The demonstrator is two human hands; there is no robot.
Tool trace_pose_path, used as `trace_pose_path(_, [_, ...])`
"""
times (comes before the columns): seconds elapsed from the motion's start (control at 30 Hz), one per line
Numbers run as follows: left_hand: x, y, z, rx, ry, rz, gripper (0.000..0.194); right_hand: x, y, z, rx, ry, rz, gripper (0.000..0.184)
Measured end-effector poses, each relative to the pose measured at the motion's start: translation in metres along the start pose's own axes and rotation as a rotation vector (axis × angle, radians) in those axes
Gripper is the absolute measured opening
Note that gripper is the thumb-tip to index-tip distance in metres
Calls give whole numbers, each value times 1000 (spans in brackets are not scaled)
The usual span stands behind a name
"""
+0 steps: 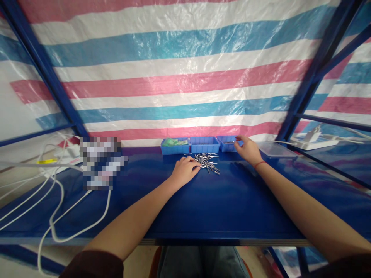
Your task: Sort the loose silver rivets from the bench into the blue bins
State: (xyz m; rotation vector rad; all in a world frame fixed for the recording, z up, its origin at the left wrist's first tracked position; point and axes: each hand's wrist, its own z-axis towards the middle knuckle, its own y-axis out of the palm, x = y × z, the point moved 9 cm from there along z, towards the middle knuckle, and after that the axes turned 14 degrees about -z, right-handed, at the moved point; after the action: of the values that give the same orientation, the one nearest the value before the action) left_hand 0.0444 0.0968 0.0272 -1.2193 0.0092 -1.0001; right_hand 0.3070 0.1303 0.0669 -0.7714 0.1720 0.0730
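A loose pile of thin silver metal pins [209,161] lies on the blue tabletop, pointing in many directions. At its left edge is my left hand [185,169], fingers curled and thumb drawn in against the pins; what sits between the fingertips is too small to make out. My right hand [247,150] hovers by the right-hand blue bin [224,146], with thumb and fingers apart and nothing visible in them. A few metal pieces show inside that bin. Next to it stands the middle blue bin [205,150], and the left blue bin [175,151] holds green-tinted plastic-like material.
A clear plastic lid [276,150] lies flat right of the bins. White cables [55,200] loop across the table's left side near a blurred object [102,164]. A power strip [314,141] sits at the far right. Blue posts flank a striped sheet [185,85] behind.
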Motion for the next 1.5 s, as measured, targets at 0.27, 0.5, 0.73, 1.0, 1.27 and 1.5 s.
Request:
trace_pose_path(0.27, [4, -3, 0, 25, 7, 33, 20, -94, -3, -28, -180, -381, 129, 24])
trace_pose_path(0.5, [-2, -12, 1, 158, -8, -210, 20, -155, -7, -63, -358, -559, 384, 21])
trace_pose_path(0.73, [-6, -8, 3, 201, -67, -674, 21, -150, -13, -58, -296, -236, 700, 24])
trace_pose_path(1.0, [-7, 4, -2, 150, -233, -960, 29, -150, -19, -59, -352, -96, 889, 27])
trace_pose_path(1.27, [0, 14, -3, 24, -293, -1148, 31, -147, -17, -58, -356, -63, 905, 30])
trace_pose_path(1.5, [1, 12, -4, 41, -281, -1142, 35, -149, -26, -56, -282, -109, 877, 28])
